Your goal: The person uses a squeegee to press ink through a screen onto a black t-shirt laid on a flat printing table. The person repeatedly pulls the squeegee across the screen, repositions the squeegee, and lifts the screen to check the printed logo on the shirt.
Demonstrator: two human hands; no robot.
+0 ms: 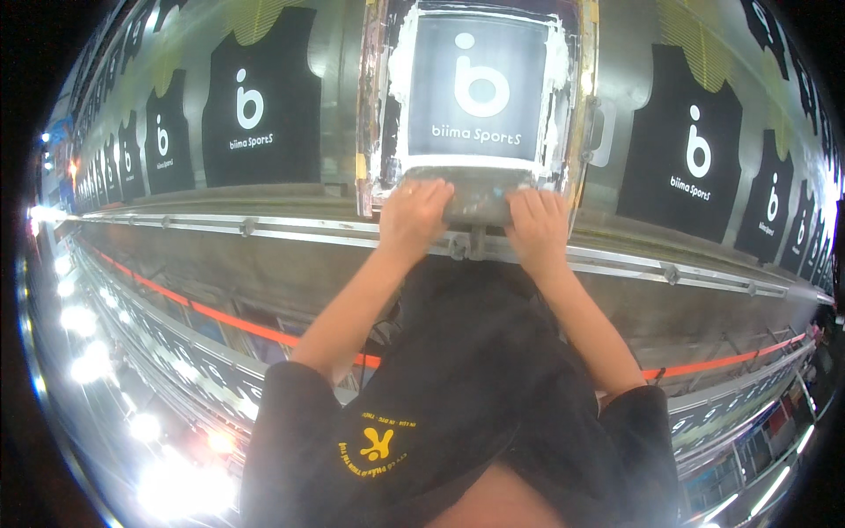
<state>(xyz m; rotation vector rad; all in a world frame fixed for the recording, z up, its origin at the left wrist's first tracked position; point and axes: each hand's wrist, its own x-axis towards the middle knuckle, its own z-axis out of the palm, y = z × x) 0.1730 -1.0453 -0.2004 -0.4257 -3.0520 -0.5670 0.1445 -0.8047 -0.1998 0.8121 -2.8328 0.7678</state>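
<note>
A screen-printing frame (373,106) lies straight ahead of me, with white ink smeared along the sides of its mesh. Through its middle window (431,53) a white logo shows on a dark ground. Across the frame's near end sits a wide grey squeegee (476,207). My left hand (412,218) is closed over the squeegee's left part, fingers curled on top. On its right part, my right hand (539,227) grips in the same way. The squeegee's lower edge is hidden.
Dark sleeveless garment pieces with white logos lie flat on the long table, such as one on the left (290,97) and one on the right (669,176). A metal rail (308,231) runs along the near edge. Behind me, an orange-red bar (238,319) fronts another row of printed pieces.
</note>
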